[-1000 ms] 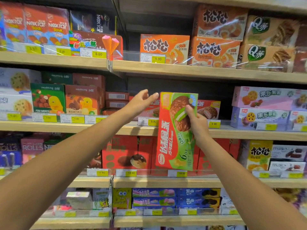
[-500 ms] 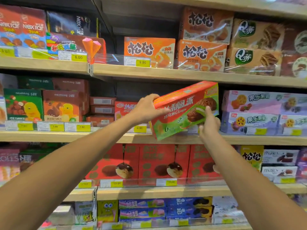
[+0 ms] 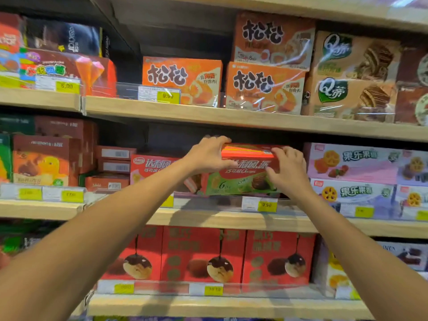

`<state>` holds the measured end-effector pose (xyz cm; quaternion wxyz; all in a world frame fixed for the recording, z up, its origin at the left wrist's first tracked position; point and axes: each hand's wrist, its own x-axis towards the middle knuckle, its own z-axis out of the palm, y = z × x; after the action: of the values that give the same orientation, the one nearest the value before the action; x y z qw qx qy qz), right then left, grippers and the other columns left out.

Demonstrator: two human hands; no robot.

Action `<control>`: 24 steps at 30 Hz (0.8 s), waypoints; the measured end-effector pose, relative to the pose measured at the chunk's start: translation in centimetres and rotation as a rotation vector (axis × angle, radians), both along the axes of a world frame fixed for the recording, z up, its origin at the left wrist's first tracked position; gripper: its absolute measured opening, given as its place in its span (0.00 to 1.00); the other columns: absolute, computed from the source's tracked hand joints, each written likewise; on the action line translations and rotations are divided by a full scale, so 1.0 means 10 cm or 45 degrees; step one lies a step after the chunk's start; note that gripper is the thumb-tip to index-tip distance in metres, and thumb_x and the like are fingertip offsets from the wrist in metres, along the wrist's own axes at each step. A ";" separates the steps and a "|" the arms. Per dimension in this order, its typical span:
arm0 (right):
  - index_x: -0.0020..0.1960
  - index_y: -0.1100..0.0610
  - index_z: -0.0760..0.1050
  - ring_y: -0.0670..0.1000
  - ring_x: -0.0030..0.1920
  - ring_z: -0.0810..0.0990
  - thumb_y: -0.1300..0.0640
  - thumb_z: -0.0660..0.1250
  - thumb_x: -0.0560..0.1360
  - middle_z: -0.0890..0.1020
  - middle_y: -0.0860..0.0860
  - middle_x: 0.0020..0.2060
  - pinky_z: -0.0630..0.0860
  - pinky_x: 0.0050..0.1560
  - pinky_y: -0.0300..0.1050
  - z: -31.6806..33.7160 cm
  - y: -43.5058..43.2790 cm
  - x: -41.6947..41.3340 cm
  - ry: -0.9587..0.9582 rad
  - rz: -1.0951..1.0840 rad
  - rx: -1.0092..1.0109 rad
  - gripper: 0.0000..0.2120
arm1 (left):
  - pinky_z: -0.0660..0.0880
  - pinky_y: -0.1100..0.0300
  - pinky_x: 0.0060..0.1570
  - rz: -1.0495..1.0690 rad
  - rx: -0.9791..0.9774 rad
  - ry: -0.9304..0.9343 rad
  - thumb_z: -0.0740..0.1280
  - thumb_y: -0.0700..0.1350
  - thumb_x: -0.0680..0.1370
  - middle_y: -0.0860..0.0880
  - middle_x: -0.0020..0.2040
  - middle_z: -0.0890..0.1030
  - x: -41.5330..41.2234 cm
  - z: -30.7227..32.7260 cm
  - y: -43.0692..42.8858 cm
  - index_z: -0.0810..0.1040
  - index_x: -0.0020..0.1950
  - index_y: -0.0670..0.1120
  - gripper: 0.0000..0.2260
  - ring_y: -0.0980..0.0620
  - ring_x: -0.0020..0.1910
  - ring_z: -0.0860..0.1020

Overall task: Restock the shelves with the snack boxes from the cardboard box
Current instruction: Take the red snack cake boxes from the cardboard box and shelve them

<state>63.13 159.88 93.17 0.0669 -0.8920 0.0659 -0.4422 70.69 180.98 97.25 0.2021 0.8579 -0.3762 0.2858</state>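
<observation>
We had turned the box [image 3: 245, 179] from upright to flat onto the middle shelf [image 3: 231, 220], left grip [image 3: 209, 156] and right grip [image 3: 288, 169] both clasping its top edge, so it seemed nearly stocked.

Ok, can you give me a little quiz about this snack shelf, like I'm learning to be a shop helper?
1. True or false: only one grip holds the red-and-green snack box.
2. Which boxes stand just right of it on the same shelf? A) pink and lilac cookie boxes B) orange boxes C) yellow duck boxes
3. Fill the gap: the yellow price tag below the box reads ____.

Key:
1. False. The left grip and the right grip both hold it.
2. A
3. 9.90
</observation>
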 end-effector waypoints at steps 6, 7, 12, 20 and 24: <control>0.68 0.55 0.68 0.59 0.65 0.64 0.49 0.64 0.76 0.70 0.57 0.64 0.61 0.68 0.58 -0.10 -0.17 0.17 0.187 -0.089 -0.069 0.22 | 0.74 0.58 0.58 -0.102 0.103 0.188 0.72 0.57 0.70 0.48 0.60 0.79 0.26 -0.01 -0.17 0.69 0.69 0.48 0.31 0.51 0.57 0.77; 0.68 0.55 0.68 0.59 0.65 0.65 0.48 0.63 0.76 0.70 0.57 0.64 0.61 0.68 0.58 -0.12 -0.19 0.19 0.207 -0.085 -0.073 0.22 | 0.74 0.60 0.56 -0.133 0.093 0.252 0.72 0.56 0.70 0.49 0.60 0.79 0.29 -0.05 -0.18 0.69 0.69 0.47 0.30 0.53 0.55 0.78; 0.68 0.54 0.68 0.59 0.66 0.65 0.48 0.63 0.76 0.69 0.56 0.66 0.58 0.70 0.61 -0.20 -0.26 0.33 0.239 -0.097 -0.090 0.23 | 0.74 0.60 0.57 -0.151 0.035 0.440 0.70 0.57 0.73 0.49 0.63 0.77 0.42 -0.26 -0.25 0.67 0.70 0.51 0.28 0.53 0.55 0.78; 0.72 0.52 0.59 0.61 0.69 0.62 0.49 0.65 0.73 0.63 0.57 0.69 0.71 0.59 0.59 -0.30 -0.19 0.49 0.257 -0.253 -0.011 0.31 | 0.67 0.50 0.61 0.332 0.342 -0.485 0.63 0.43 0.76 0.46 0.61 0.78 0.19 -0.50 -0.68 0.74 0.64 0.46 0.16 0.44 0.62 0.73; 0.72 0.52 0.59 0.61 0.68 0.61 0.51 0.65 0.71 0.62 0.57 0.68 0.73 0.57 0.57 -0.31 -0.21 0.53 0.244 -0.290 0.014 0.31 | 0.68 0.50 0.58 0.293 0.191 -0.460 0.63 0.37 0.74 0.44 0.58 0.80 0.15 -0.50 -0.79 0.76 0.62 0.45 0.16 0.42 0.59 0.75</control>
<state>68.40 157.78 90.04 0.0145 -0.9165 0.1751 -0.3593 72.16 173.13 92.22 0.0331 0.8427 -0.3262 0.4271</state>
